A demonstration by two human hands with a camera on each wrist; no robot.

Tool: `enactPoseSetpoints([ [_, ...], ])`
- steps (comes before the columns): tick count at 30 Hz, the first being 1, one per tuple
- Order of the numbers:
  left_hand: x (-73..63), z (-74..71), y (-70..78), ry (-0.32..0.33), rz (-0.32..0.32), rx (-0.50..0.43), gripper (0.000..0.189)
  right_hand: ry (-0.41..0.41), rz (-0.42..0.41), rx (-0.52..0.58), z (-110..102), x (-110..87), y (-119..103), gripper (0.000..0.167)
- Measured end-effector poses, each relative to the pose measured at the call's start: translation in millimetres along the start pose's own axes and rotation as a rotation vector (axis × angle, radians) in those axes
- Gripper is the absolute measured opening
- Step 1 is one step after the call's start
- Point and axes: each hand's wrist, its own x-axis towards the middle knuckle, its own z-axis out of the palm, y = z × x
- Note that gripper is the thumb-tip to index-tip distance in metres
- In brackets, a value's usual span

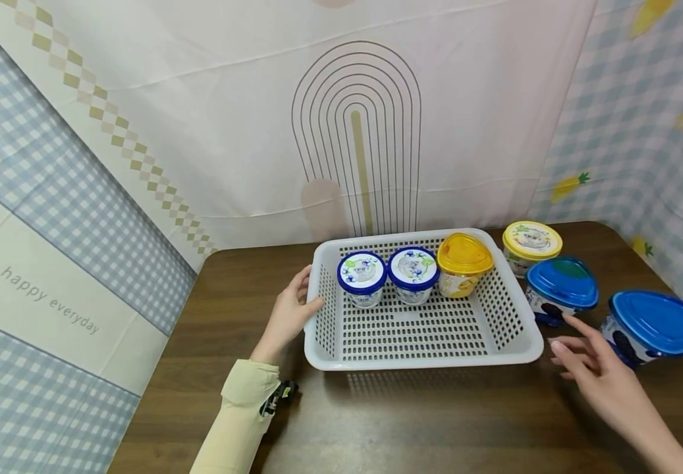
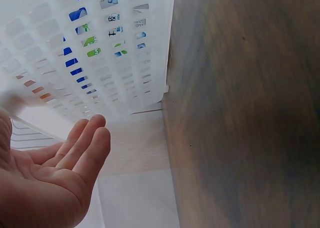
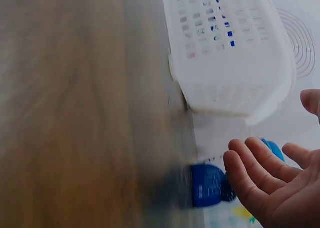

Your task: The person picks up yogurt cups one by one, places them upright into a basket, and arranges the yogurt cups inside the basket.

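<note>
A white perforated basket [image 1: 412, 359] stands on the table. Inside, two round white tubs with dark blue rims, a left one [image 1: 361, 272] and a middle one [image 1: 413, 268], sit beside a yellow-lidded tub [image 1: 464, 257]. My left hand [image 1: 290, 313] is at the basket's left side, thumb tip over the rim. In the left wrist view its fingers [image 2: 92, 150] are extended and loosely bent beside the perforated wall. Off the basket's front right corner, my right hand [image 1: 599, 375] is empty, fingers relaxed, index finger pointing towards a blue-lidded tub [image 1: 562, 283].
Right of the basket are a round yellow-rimmed tub [image 1: 532, 240] at the back and a second blue-lidded tub [image 1: 656, 322] at far right. Brown wooden table [image 1: 365, 428] extends in front. A patterned cloth [image 1: 246, 131] hangs behind it.
</note>
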Motion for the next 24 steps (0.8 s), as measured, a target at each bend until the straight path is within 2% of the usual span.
enactPoseSetpoints([
  [9,-0.8,-0.1,0.0,0.004,0.003,0.002,0.075,0.249,0.055,-0.043,-17,-20.9,11,0.063],
  [17,-1.4,0.5,-0.1,0.006,-0.003,-0.007,0.075,0.552,0.107,0.023,-33,-23.5,11,0.053],
  [19,-1.4,0.7,-0.7,0.007,-0.003,-0.005,0.075,0.602,0.105,0.034,-37,-22.5,10,0.052],
  [24,-2.0,1.2,-1.4,0.009,0.002,0.001,0.074,0.677,0.112,-0.037,-47,-19.0,12,0.05],
])
